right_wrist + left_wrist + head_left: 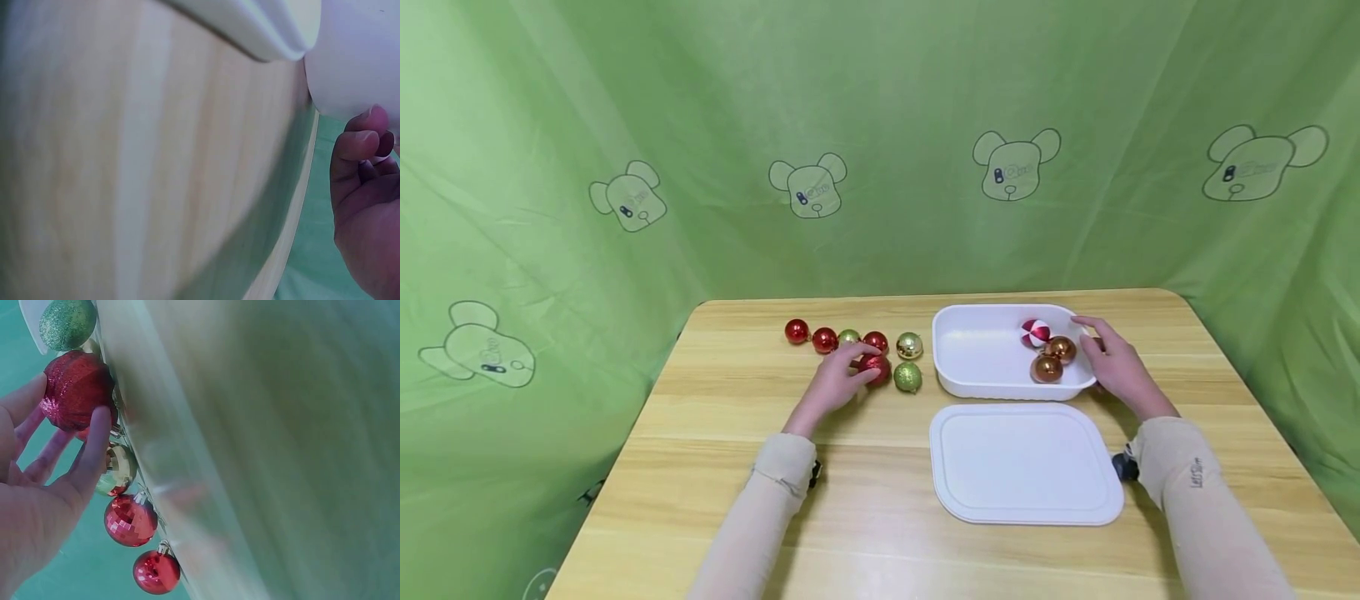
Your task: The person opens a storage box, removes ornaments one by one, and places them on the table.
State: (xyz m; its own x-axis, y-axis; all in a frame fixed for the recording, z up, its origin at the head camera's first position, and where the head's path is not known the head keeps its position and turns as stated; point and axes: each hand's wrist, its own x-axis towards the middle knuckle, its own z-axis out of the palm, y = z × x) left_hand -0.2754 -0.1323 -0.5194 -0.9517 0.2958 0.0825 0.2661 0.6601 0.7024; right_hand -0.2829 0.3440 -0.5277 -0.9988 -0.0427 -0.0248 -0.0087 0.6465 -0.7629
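Observation:
My left hand [833, 382] pinches a glittery red Christmas ball [76, 390] between thumb and fingers, low over the table. Close to it lie a green glitter ball [907, 377], a shiny gold ball [909, 345] and, beyond the fingers, another red ball [876, 341]. My right hand [1118, 367] holds the right end of a white plastic box [977, 350], its fingers curled at the wall. Inside the box, toward the right, sit a red-and-white ball [1035, 333] and two copper balls [1047, 368].
A white lid [1026, 467] lies flat in front of the box. Farther left are two shiny red balls [797, 331] and a partly hidden green ball [848, 336]. A green curtain [895, 250] hangs behind the wooden table [700, 500].

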